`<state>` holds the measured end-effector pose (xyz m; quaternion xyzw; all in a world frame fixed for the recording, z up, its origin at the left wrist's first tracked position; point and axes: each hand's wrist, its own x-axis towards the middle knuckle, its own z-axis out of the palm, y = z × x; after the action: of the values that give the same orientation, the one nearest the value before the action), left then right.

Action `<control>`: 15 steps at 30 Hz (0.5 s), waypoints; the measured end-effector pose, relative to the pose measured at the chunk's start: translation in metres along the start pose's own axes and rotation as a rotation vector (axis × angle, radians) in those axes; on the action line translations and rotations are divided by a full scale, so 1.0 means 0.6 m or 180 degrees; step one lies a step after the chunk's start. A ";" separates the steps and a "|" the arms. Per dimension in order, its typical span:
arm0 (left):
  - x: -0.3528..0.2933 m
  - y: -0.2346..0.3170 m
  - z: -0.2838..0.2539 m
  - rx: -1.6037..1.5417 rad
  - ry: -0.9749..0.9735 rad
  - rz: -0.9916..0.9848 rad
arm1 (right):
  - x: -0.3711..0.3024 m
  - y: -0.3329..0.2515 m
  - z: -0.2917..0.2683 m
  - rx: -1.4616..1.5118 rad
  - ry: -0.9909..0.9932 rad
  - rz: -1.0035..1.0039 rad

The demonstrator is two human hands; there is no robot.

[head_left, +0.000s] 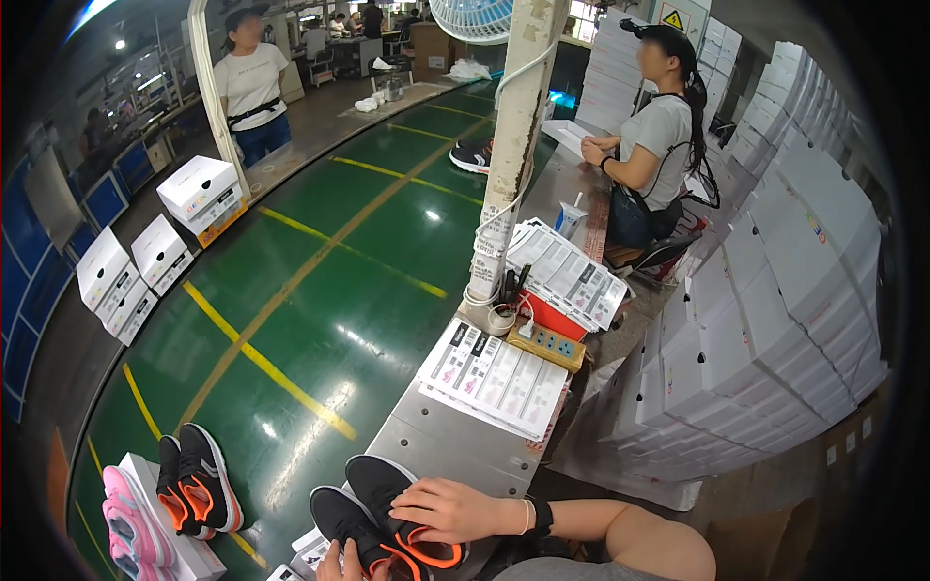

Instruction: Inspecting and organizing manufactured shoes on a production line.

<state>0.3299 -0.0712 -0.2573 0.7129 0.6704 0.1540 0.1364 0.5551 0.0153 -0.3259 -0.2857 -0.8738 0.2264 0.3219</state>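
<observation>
Between six and seven o'clock in my view sits a pair of black sports shoes with bright orange linings (376, 485), nearly parallel, toes toward between ten and eleven, heels toward between four and five. My right hand (448, 510) lies half-curled over the right shoe's opening; my left hand (351, 564), cut off below, touches the left shoe. How firmly either grips, I can't tell.
</observation>
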 end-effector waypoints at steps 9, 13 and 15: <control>0.000 0.003 0.002 0.0043 0.0053 0.0055 | 0.003 -0.003 -0.005 0.0136 0.0043 0.0035; 0.000 0.003 0.006 0.0023 0.0110 0.0071 | 0.002 -0.001 -0.004 0.0145 0.0035 0.0067; 0.004 0.001 0.009 0.0014 0.0131 0.0130 | 0.001 0.000 -0.005 0.0055 -0.0023 0.0081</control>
<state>0.3324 -0.0690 -0.2620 0.7234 0.6587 0.1699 0.1178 0.5568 0.0162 -0.3239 -0.2931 -0.8693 0.2390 0.3182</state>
